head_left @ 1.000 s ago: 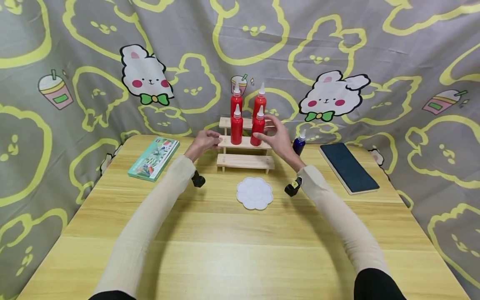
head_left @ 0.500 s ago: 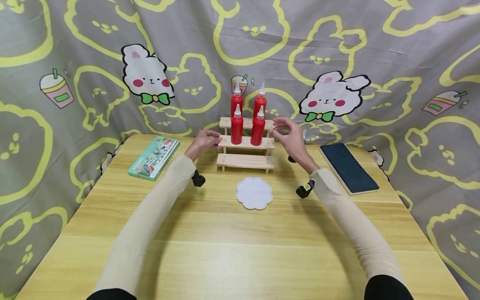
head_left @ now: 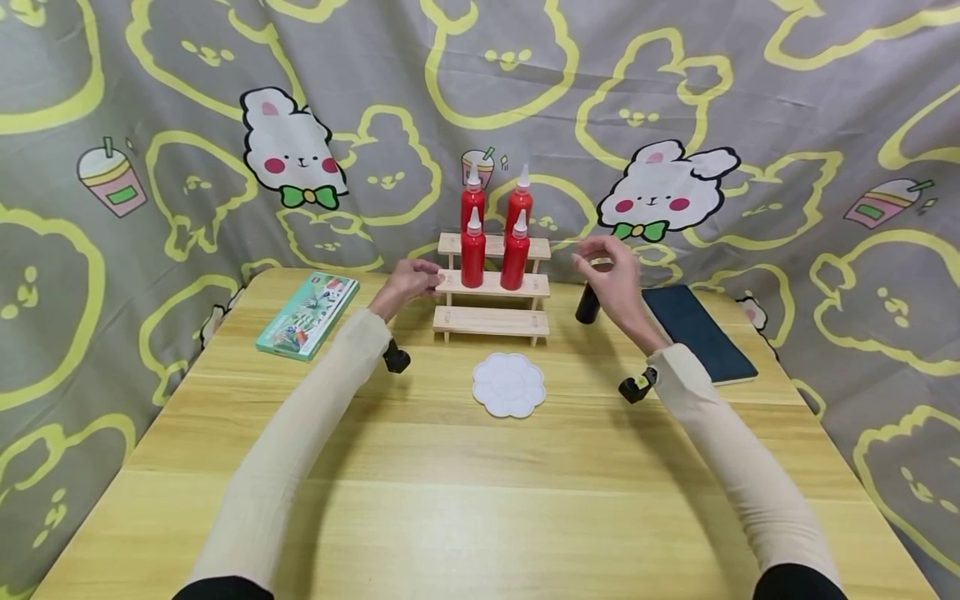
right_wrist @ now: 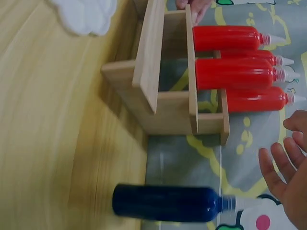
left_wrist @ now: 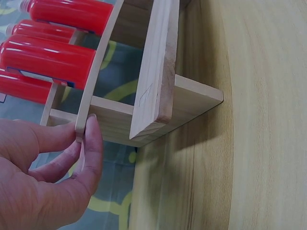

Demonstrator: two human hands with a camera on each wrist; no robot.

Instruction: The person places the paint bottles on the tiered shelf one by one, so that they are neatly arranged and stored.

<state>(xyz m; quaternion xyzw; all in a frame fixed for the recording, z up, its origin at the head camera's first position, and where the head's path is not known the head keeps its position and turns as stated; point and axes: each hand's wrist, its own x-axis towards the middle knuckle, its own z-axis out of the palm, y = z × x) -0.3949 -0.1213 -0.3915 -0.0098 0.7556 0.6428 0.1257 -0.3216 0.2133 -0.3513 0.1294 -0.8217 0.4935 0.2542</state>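
Observation:
A three-step wooden rack (head_left: 491,320) stands at the back of the table. Four red squeeze bottles with white nozzles stand on it, among them a front-left red bottle (head_left: 472,260) and a front-right red bottle (head_left: 514,263) on the middle step. My left hand (head_left: 406,288) pinches the left end of the middle step between thumb and fingers, plain in the left wrist view. To the right of the rack, my right hand (head_left: 615,279) holds nothing, its fingers loosely bent. A dark blue squeeze bottle (right_wrist: 165,203) stands beside it, partly hidden by that hand in the head view.
A white flower-shaped palette (head_left: 509,385) lies in front of the rack. A flat green box (head_left: 308,317) is at the left, and a dark notebook (head_left: 701,333) at the right. A patterned curtain (head_left: 525,92) hangs behind the table.
My right hand has let go of the front-right red bottle and moved right, toward the dark blue bottle. My left hand has stayed on the rack.

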